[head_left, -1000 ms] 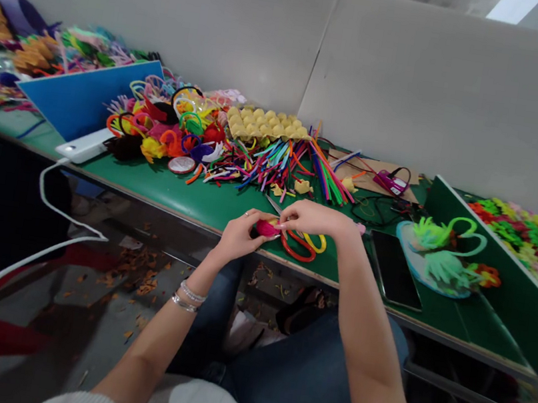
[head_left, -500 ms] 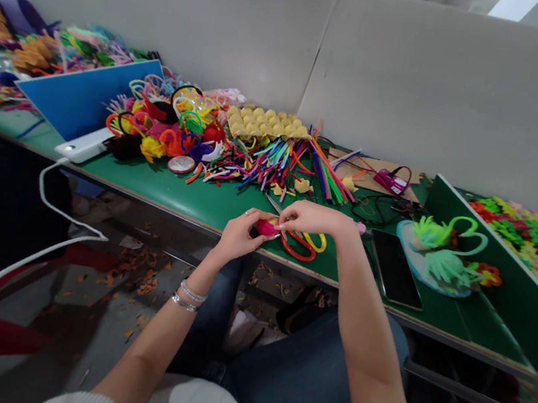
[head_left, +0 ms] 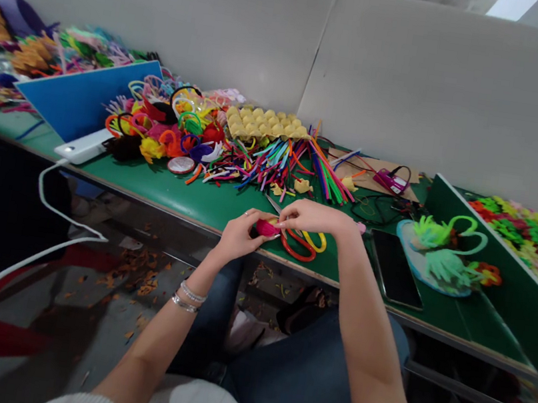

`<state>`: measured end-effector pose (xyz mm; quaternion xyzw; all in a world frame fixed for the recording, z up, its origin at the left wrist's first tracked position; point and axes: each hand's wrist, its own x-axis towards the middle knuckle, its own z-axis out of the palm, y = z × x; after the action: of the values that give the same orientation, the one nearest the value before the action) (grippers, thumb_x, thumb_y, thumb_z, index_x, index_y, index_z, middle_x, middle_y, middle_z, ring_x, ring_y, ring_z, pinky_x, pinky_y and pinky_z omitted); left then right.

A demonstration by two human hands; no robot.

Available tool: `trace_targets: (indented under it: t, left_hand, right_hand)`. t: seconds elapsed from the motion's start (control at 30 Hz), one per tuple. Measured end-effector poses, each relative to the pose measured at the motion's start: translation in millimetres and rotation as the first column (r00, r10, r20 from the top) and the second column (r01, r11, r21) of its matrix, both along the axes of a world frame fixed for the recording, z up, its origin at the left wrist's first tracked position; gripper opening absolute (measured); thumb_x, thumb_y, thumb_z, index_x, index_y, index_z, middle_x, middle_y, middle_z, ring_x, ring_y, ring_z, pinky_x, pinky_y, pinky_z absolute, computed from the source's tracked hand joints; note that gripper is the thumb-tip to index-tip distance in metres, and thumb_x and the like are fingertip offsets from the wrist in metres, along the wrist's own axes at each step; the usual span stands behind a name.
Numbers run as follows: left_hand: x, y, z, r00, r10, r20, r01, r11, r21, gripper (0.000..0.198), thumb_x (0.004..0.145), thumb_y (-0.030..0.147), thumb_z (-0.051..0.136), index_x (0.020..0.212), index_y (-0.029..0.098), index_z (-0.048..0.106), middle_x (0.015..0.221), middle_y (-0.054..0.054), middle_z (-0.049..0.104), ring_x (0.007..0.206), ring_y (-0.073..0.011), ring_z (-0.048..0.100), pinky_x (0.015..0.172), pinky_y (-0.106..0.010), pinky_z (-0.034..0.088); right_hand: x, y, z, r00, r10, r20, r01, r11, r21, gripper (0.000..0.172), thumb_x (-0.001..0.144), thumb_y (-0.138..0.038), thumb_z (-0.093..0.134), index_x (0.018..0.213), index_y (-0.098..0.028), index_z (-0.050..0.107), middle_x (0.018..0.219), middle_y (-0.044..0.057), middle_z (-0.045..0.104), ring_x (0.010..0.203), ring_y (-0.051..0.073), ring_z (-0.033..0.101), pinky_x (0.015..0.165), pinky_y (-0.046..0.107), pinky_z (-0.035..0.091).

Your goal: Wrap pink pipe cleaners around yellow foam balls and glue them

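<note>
My left hand [head_left: 240,235] is closed around a small magenta fuzzy piece [head_left: 265,228], at the front edge of the green table. Some yellow shows along the top of this piece. My right hand [head_left: 311,216] comes in from the right, its thumb and fingers pinched at the piece's right side. Whether they grip the piece or a thin strand on it is too small to tell. Scissors [head_left: 299,258] with red and yellow handles lie on the table just beneath my right hand, blades pointing to the back left.
Behind my hands are a yellow egg tray [head_left: 265,124], many coloured pipe cleaners [head_left: 331,174] and a pile of fuzzy figures [head_left: 161,131]. A phone [head_left: 396,269] and green fuzzy swans [head_left: 449,265] on a blue base sit right. A white power strip [head_left: 84,145] is left.
Almost nothing differs. Both hands stay at the magenta piece, with at most a tiny shift of the right hand.
</note>
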<state>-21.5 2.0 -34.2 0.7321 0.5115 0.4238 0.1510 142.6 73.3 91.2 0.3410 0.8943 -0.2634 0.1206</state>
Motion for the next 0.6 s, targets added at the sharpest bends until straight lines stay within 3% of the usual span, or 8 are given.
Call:
trace_targets:
  t: [0.6]
  left_hand:
    - [0.5, -0.3, 0.7, 1.000, 0.001, -0.002, -0.001, 1.000, -0.014, 0.039, 0.073, 0.028, 0.066, 0.111, 0.024, 0.057, 0.101, -0.002, 0.063, 0.066, -0.0093, 0.054, 0.059, -0.021, 0.041]
  right_hand:
    - [1.4, 1.4, -3.2, 1.000, -0.020, 0.023, 0.022, 0.998, -0.063, 0.031, 0.077, -0.044, 0.051, 0.077, -0.017, 0.067, 0.065, 0.001, 0.058, 0.057, 0.010, 0.045, 0.053, 0.023, 0.028]
